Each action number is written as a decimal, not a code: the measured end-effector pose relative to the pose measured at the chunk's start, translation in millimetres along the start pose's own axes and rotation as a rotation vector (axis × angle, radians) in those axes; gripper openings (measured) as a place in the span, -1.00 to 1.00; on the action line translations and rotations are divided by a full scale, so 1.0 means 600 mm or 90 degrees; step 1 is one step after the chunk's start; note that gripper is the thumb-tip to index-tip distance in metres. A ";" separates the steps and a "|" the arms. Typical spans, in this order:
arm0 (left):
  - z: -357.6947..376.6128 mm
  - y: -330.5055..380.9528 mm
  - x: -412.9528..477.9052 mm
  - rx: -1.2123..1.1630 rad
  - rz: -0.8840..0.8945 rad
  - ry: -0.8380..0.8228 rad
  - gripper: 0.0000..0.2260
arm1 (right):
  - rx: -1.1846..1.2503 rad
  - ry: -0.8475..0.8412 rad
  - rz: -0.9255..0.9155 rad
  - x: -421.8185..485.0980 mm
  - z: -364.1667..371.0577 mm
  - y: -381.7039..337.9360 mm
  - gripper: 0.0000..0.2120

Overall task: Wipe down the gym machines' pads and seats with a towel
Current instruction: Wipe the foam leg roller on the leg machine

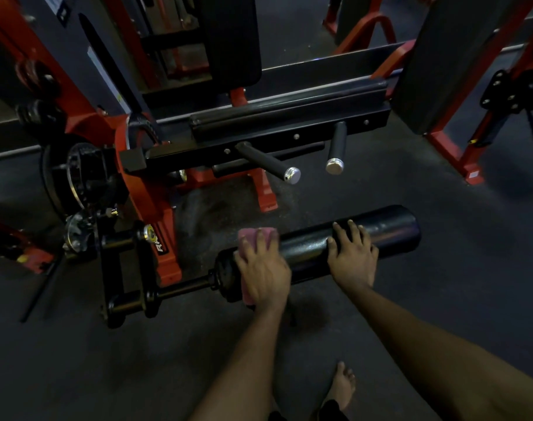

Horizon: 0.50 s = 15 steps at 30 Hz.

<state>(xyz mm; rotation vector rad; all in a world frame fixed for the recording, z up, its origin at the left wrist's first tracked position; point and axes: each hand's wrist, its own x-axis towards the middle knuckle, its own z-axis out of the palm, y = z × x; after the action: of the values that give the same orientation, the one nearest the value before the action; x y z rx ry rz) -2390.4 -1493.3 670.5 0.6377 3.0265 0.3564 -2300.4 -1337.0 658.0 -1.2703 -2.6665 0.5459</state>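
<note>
Here, the black roller pad of a red-framed gym machine lies low across the middle of the view, above the dark rubber floor, fixed at its left end to a black steel shaft. A folded pink towel is wrapped over the left end of the roller pad, showing above and below the left hand. That hand lies on top of the towel with its fingers spread and laid along the curve of the pad, pressing the cloth against it rather than pinching it. The right hand rests bare on the roller pad further right, well apart from the left, with its fingers spread over the top of the cylinder and its thumb on the near side; it holds nothing. Beyond the roller, two black handles with silver end caps stick out from the machine's black bar, and a long black cushion runs above them. A tall black back pad stands behind. A bare foot shows on the floor between the forearms.
</note>
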 end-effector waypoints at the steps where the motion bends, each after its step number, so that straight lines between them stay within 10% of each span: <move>1: -0.004 -0.026 0.005 0.001 -0.039 0.004 -0.49 | 0.004 -0.004 -0.008 0.000 -0.003 0.003 -0.55; 15: -0.025 -0.060 0.025 -0.046 -0.079 0.031 -0.52 | 0.009 0.018 -0.077 -0.043 0.018 0.059 -0.51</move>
<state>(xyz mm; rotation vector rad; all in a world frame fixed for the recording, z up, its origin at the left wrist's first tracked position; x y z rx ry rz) -2419.6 -1522.3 677.3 0.4394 3.0640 0.4798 -2261.3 -1339.1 635.2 -1.0958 -2.6889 0.5260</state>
